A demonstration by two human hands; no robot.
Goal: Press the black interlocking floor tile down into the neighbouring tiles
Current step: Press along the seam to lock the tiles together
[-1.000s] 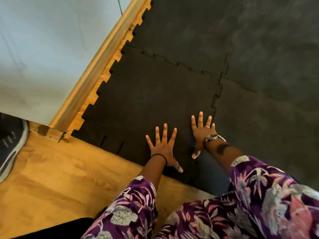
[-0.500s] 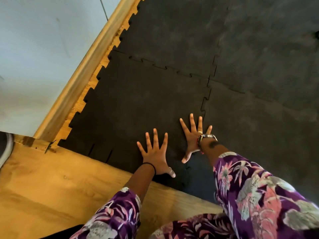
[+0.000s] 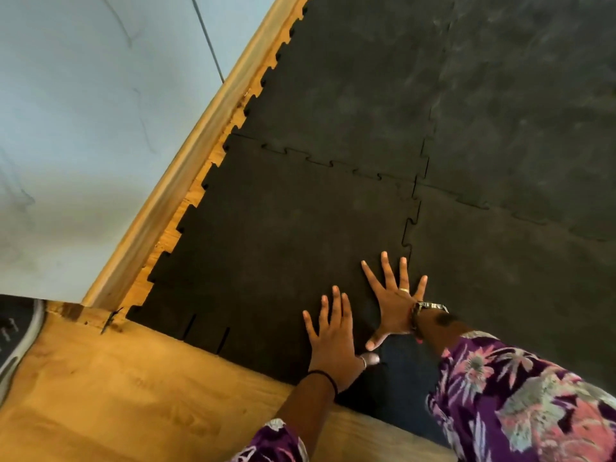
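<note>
A black interlocking floor tile (image 3: 280, 235) lies flat on the wood floor beside the wall, its toothed edges meeting the neighbouring tile behind (image 3: 346, 88) and the neighbouring tile to the right (image 3: 506, 281). My left hand (image 3: 333, 338) rests palm down with fingers spread on the tile's near right part. My right hand (image 3: 393, 301) lies flat just beside it, fingers splayed, its fingertips close to the jigsaw seam (image 3: 408, 228) on the right. Neither hand holds anything.
A wooden skirting board (image 3: 186, 161) runs along the pale wall (image 3: 83, 111) on the left. Bare wood floor (image 3: 116, 395) lies in front of the tile. A grey shoe (image 3: 16, 338) sits at the left edge. More grey tiles (image 3: 533, 95) cover the far right.
Both hands have stayed flat on the tile; the right hand has spread its fingers a little wider. The view has shifted slightly.
</note>
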